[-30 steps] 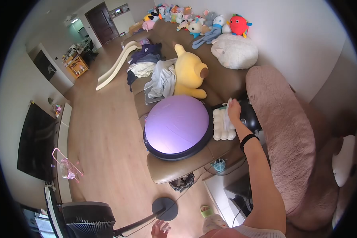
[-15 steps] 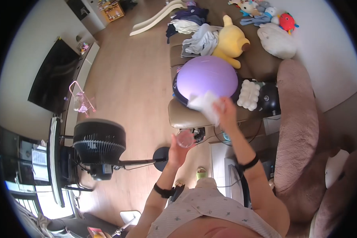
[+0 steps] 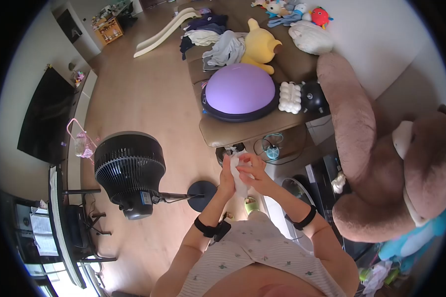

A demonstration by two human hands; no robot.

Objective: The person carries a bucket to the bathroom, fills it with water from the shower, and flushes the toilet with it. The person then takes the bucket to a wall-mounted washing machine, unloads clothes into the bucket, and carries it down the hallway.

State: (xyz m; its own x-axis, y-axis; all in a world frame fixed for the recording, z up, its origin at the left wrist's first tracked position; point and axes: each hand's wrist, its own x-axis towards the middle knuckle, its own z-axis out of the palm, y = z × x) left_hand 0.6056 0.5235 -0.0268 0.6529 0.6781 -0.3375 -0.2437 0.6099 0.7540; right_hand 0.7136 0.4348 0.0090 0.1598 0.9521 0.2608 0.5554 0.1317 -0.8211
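Note:
In front of my body my two hands are close together. A white tissue or wipe [image 3: 240, 182] lies bunched between them and hangs down below the fingers. My left hand [image 3: 226, 179] is closed, its fingers pointing up along the tissue's left side. The round, clear pinkish cup that this hand held a moment ago is covered by the tissue and fingers. From the other side my right hand [image 3: 254, 171] bends over, its fingers pinching and pressing the tissue.
A black fan [image 3: 130, 168] stands at the left on a round base [image 3: 202, 196]. Ahead, a purple balance dome [image 3: 240, 91] rests on the brown sofa [image 3: 223, 133]. A large brown plush bear [image 3: 354, 119] fills the right side. A cable and a light-blue object [image 3: 271, 152] lie beyond my hands.
My right hand has brought the tissue down from in front of the purple dome to my left hand. The pinkish cup has gone out of sight behind it. The view has shifted.

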